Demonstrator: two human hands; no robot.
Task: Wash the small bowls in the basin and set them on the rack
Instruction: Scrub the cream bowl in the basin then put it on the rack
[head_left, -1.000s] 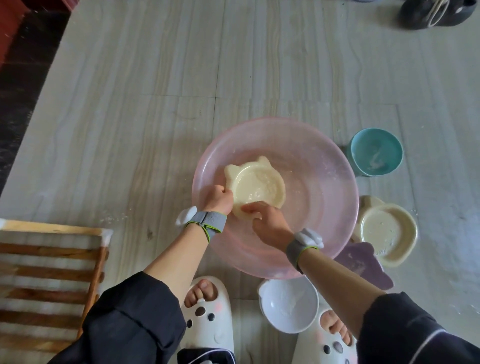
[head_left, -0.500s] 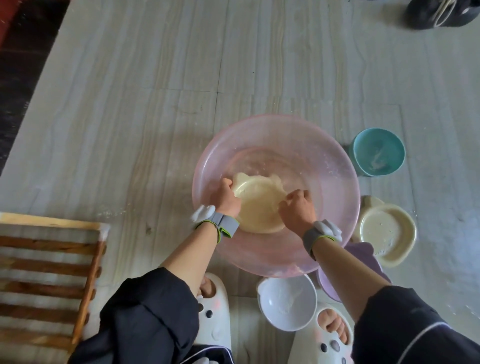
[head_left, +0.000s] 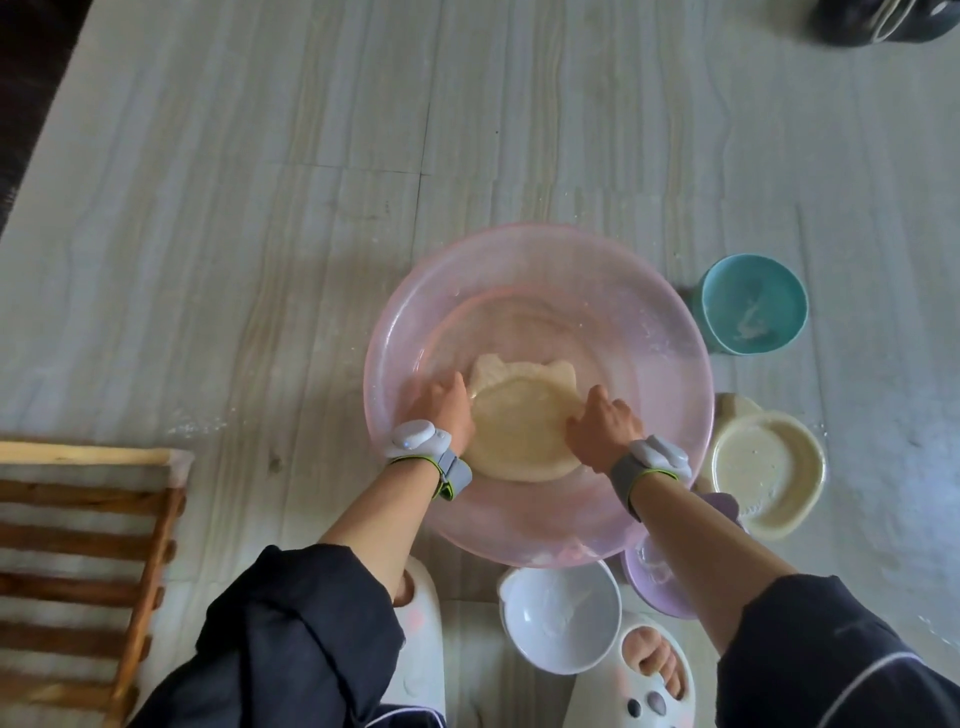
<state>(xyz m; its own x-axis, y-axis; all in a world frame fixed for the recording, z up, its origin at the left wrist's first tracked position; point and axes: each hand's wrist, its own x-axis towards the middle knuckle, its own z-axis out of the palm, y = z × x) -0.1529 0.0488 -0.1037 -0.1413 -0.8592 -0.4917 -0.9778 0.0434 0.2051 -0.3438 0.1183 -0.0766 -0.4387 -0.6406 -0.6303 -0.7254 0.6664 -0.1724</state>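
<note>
Since the earlier frames the cream bowl (head_left: 524, 421) with the two small ears has gone from being held up at a tilt above the water to lying low and flat in the pink basin (head_left: 670, 384), in the middle of the frame. The right hand (head_left: 602, 428), which was curled over the near edge of the bowl, has shifted out to its right edge, so the two hands now sit on opposite sides. The left hand (head_left: 447, 410) is on the bowl's left edge. Both sets of fingers are closed narrowly on the rim, holding the bowl; the fingertips themselves dip out of sight behind the knuckles.

That change reads as the dunking or rinsing part of the wash: the bowl looks pale and slightly veiled, as if under water, though how deep cannot be told.

The rest of the job appears to be ahead. The wooden rack (head_left: 78, 540) at the lower left of the frame carries nothing in its visible part. Outside the basin, on the floor (head_left: 260, 208), wait a teal bowl (head_left: 753, 304) at the right, a second cream bowl (head_left: 766, 470) just below it, a purple bowl (head_left: 652, 582) partly hidden by the right forearm, and a white bowl (head_left: 561, 616) at the bottom centre, just beside the basin. The teal one shows white smears inside, so it is likely unwashed.
</note>
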